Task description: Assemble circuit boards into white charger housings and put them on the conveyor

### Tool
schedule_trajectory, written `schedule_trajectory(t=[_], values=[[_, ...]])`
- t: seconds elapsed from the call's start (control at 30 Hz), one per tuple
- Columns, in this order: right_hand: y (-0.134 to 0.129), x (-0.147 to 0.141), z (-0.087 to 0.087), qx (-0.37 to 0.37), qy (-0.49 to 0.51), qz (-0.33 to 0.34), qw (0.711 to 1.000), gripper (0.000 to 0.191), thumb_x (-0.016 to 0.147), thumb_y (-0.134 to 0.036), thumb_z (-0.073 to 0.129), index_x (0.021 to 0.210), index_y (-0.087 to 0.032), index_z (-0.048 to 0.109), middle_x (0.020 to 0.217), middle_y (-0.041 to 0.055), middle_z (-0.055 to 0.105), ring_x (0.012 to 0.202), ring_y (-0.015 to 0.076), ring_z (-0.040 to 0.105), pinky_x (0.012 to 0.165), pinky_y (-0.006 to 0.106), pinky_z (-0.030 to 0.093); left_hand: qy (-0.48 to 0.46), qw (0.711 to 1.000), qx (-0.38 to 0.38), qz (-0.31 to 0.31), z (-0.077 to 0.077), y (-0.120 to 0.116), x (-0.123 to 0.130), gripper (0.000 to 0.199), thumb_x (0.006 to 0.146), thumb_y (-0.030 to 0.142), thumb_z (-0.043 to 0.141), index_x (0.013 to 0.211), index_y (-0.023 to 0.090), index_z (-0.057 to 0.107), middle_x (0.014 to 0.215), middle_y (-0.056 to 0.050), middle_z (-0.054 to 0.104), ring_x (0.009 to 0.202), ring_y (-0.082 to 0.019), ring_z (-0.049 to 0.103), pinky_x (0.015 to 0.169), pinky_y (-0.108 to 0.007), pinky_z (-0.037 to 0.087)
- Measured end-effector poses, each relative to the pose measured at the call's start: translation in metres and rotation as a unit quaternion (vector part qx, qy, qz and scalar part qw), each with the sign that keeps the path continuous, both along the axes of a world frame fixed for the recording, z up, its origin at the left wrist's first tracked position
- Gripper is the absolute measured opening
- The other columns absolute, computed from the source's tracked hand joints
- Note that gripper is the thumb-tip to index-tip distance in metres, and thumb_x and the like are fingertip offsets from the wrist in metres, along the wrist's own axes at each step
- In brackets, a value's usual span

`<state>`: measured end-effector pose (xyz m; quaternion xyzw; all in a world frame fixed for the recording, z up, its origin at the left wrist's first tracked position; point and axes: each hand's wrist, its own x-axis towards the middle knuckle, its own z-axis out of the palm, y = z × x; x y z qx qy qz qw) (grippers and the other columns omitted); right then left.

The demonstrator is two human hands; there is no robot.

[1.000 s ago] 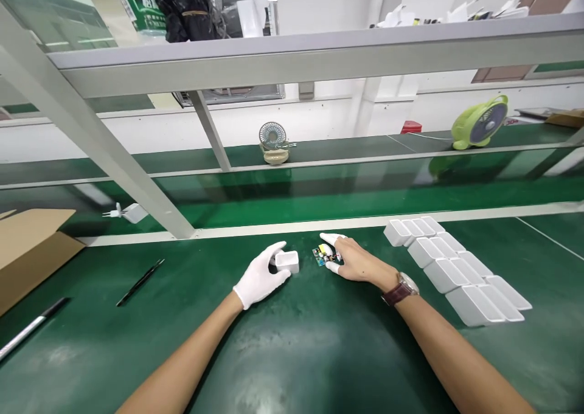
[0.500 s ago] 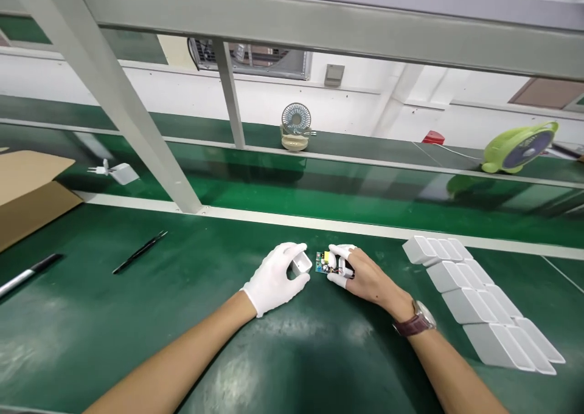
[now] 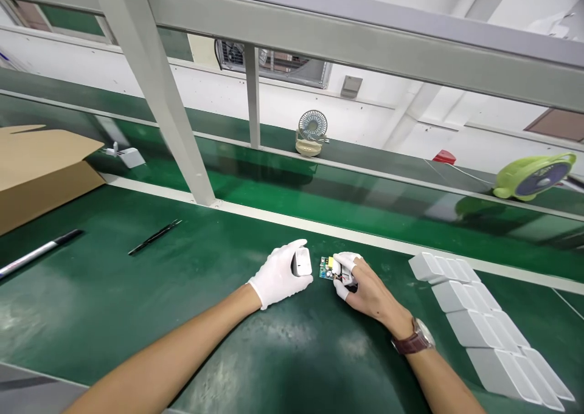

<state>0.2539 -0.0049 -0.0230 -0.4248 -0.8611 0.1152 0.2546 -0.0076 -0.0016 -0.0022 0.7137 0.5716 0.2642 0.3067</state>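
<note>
My left hand (image 3: 280,275), in a white glove, grips a small white plastic housing (image 3: 303,261) between thumb and fingers; its open end faces right. Just across from it, my right hand (image 3: 360,283) pinches a circuit board (image 3: 326,268) with a yellow block and other small parts on it. White covers sit on that hand's fingertips, and the rear of the board is hidden behind them. A narrow gap separates board and housing. Both hands are low over the green tabletop (image 3: 255,353).
Rows of white plastic housings (image 3: 497,332) stand at right. Black tweezers (image 3: 155,237), a marker pen (image 3: 41,253) and a cardboard box (image 3: 50,171) lie left. Behind the metal post (image 3: 168,98) is a conveyor belt (image 3: 283,189) carrying a white plug-ended piece (image 3: 131,157). Two fans (image 3: 312,125) stand beyond.
My view has shifted, so the surroundings sit differently in the picture. The housing in my left hand has turned slightly, its opening now facing more toward me. Both grips are kept.
</note>
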Motion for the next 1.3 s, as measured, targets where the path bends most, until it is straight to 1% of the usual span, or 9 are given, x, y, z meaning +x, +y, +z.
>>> schedule_trajectory(t=[0.07,0.17,0.37,0.5,0.67,0.8,0.93,1.17,1.3], values=[[-0.003,-0.006,0.004,0.024,0.027,0.008,0.999,0.059,0.09,-0.018,0.058,0.146,-0.021,0.04,0.13,0.0147,0.055,0.125,0.0304,0.053,0.104,0.052,0.049,-0.005,1.0,0.018,0.0,-0.001,-0.002,0.0,0.079,0.072,0.032,0.072,0.145,0.03,0.043,0.122,-0.006,0.065,0.117,-0.03,0.059,0.102,-0.046,0.048],[-0.008,-0.013,0.01,0.061,0.071,0.023,0.995,0.063,0.088,-0.014,0.059,0.147,-0.022,0.04,0.131,0.0151,0.053,0.124,0.0299,0.052,0.102,0.052,0.05,-0.002,0.997,0.078,-0.009,-0.007,-0.004,0.001,0.074,0.073,0.027,0.067,0.143,0.025,0.045,0.12,-0.008,0.065,0.112,-0.029,0.062,0.1,-0.044,0.05],[-0.025,-0.02,0.018,0.106,0.132,0.019,0.985,0.065,0.087,-0.009,0.062,0.148,-0.023,0.043,0.133,0.0164,0.05,0.118,0.0289,0.057,0.092,0.047,0.056,-0.015,0.982,0.18,-0.049,-0.022,-0.004,-0.001,0.063,0.074,0.02,0.064,0.136,0.021,0.05,0.119,-0.009,0.062,0.112,-0.027,0.061,0.098,-0.043,0.052],[-0.037,-0.026,0.02,0.136,0.146,0.01,0.98,0.07,0.084,-0.009,0.066,0.149,-0.02,0.042,0.133,0.0186,0.051,0.112,0.0294,0.061,0.086,0.046,0.058,-0.019,0.974,0.208,-0.088,-0.025,-0.005,-0.004,0.069,0.073,0.018,0.065,0.139,0.022,0.046,0.125,-0.01,0.06,0.118,-0.028,0.058,0.101,-0.045,0.051],[-0.041,-0.031,0.021,0.177,0.147,0.02,0.973,0.072,0.081,-0.004,0.068,0.147,-0.018,0.043,0.133,0.0195,0.054,0.119,0.0319,0.058,0.09,0.049,0.056,-0.026,0.968,0.223,-0.112,-0.03,-0.006,-0.004,0.078,0.073,0.016,0.067,0.145,0.023,0.039,0.129,-0.012,0.058,0.12,-0.03,0.057,0.102,-0.048,0.051],[-0.041,-0.031,0.019,0.178,0.134,0.04,0.974,0.071,0.081,-0.002,0.067,0.146,-0.019,0.045,0.136,0.0191,0.054,0.12,0.0309,0.059,0.09,0.047,0.057,-0.035,0.962,0.243,-0.117,-0.033,-0.005,-0.002,0.082,0.071,0.012,0.067,0.147,0.023,0.037,0.128,-0.013,0.058,0.118,-0.029,0.059,0.1,-0.048,0.053],[-0.042,-0.032,0.017,0.164,0.115,0.045,0.979,0.071,0.082,-0.004,0.066,0.147,-0.019,0.043,0.134,0.0185,0.055,0.12,0.03,0.059,0.092,0.047,0.057,-0.026,0.959,0.253,-0.125,-0.03,-0.005,-0.002,0.084,0.07,0.011,0.067,0.147,0.024,0.036,0.127,-0.012,0.06,0.118,-0.03,0.058,0.1,-0.048,0.053],[-0.042,-0.031,0.017,0.134,0.089,0.05,0.986,0.07,0.085,-0.008,0.064,0.149,-0.019,0.039,0.13,0.0171,0.058,0.12,0.0294,0.058,0.094,0.047,0.056,-0.01,0.946,0.289,-0.146,-0.024,-0.005,-0.003,0.076,0.073,0.013,0.067,0.144,0.021,0.041,0.122,-0.012,0.064,0.114,-0.029,0.06,0.098,-0.047,0.053],[-0.042,-0.03,0.018,0.13,0.066,0.043,0.988,0.07,0.085,-0.011,0.063,0.15,-0.02,0.037,0.129,0.0165,0.059,0.119,0.0301,0.059,0.093,0.048,0.057,-0.007,0.95,0.268,-0.16,-0.021,-0.006,-0.004,0.071,0.074,0.014,0.068,0.14,0.02,0.045,0.121,-0.012,0.065,0.116,-0.029,0.059,0.098,-0.047,0.053]])
